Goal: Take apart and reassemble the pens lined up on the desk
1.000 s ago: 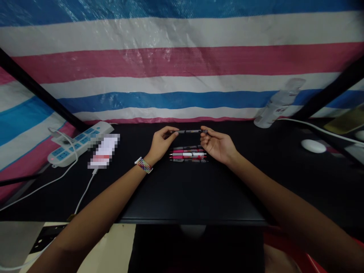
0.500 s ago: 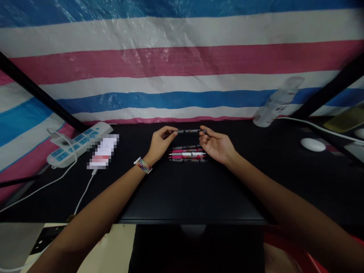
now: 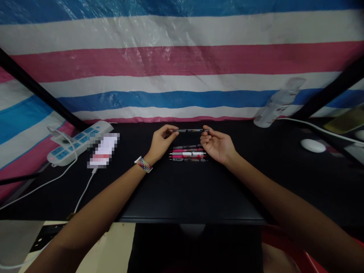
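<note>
A slim dark pen point(image 3: 190, 131) lies level between my two hands, just beyond a row of other pens. My left hand point(image 3: 162, 140) pinches its left end with thumb and fingers. At its right end, the thumb and fingertips of my right hand point(image 3: 217, 145) close on it, the other fingers curled. Nearer to me, several pens point(image 3: 188, 154) lie side by side across the black desk point(image 3: 193, 193); pink, white and dark barrels show among them. A colourful woven band circles my left wrist.
On the left are a white power strip point(image 3: 81, 143) with blue sockets and a blurred-out phone point(image 3: 104, 151) on a white cable. A clear bottle point(image 3: 278, 103) and a white mouse point(image 3: 313, 145) are on the right. Striped sheeting point(image 3: 176, 62) hangs behind the desk.
The pen and the fingers of my right hand have shifted very slightly to the right. Both hands keep their hold on the pen; the row of pens looks the same.
</note>
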